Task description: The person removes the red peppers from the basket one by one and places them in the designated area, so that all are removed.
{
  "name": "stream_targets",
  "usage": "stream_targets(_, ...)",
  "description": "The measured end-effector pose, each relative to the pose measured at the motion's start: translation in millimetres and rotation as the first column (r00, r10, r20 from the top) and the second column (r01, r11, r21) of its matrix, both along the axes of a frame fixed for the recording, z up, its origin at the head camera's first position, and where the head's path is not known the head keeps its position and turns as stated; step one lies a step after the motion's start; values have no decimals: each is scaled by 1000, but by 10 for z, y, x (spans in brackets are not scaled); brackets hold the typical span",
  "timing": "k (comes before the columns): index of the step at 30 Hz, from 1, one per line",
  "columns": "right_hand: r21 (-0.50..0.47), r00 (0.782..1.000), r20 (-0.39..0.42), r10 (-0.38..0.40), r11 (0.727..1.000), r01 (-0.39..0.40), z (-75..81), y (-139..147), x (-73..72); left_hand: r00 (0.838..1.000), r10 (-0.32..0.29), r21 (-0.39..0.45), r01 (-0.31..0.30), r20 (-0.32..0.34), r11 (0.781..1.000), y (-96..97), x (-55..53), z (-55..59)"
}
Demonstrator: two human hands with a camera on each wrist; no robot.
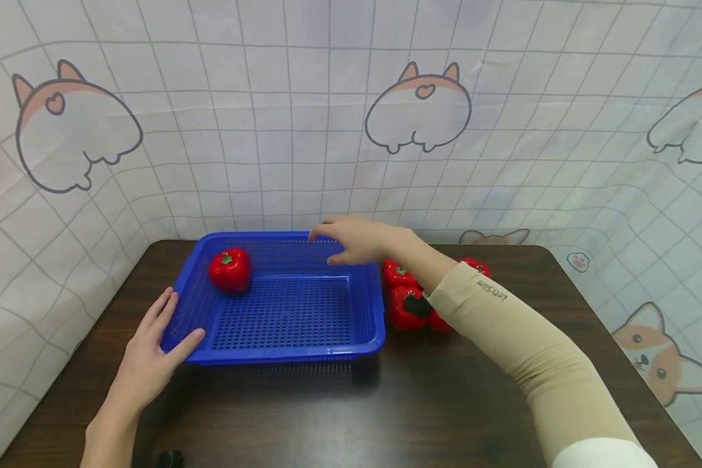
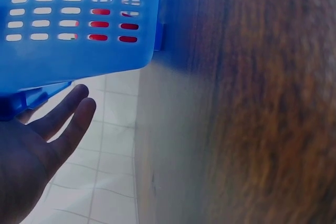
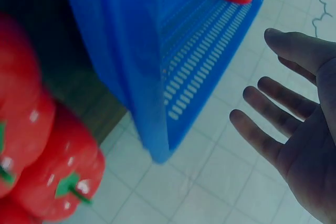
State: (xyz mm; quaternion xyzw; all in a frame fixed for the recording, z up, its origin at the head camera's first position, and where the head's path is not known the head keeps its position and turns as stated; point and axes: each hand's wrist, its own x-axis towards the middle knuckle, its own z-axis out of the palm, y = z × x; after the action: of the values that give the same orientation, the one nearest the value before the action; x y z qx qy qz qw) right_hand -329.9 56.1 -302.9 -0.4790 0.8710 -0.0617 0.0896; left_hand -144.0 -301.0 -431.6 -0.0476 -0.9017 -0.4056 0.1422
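A blue plastic basket (image 1: 281,354) with slotted sides sits on the dark wooden table. One red bell pepper (image 1: 229,270) with a green stem lies in its back left corner. My left hand (image 1: 146,354) rests on the basket's left rim, fingers along the side and thumb at the front corner; the left wrist view shows its fingers (image 2: 79,121) straight beneath the rim. Over the basket's back right part hovers my right hand (image 1: 359,240), holding nothing, its fingers apart. Several red bell peppers (image 1: 406,307) cluster right of the basket, partly hidden by the right forearm.
A white cloth (image 1: 304,130) with grid lines and cartoon dogs hangs behind and beside the table. A small black object (image 1: 170,459) lies at the front left. Bare wood (image 1: 327,416) stretches in front of the basket.
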Motion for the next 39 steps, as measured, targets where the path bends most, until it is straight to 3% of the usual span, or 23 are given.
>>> stream_targets(11, 7, 997, 49, 52, 999, -53, -95, -486, -33, 1000, 3, 3, -3, 7, 1000, 3, 4, -12)
stream_targets(27, -1, 991, 114, 72, 997, -72, -423, -1085, 27, 1000, 17, -13, -17, 2, 1000, 12, 21, -1)
stream_targets(39, -71, 989, 146, 23, 997, -13, -577, -1393, -25, 1000, 13, -9, -13, 1, 1000, 26, -2, -8)
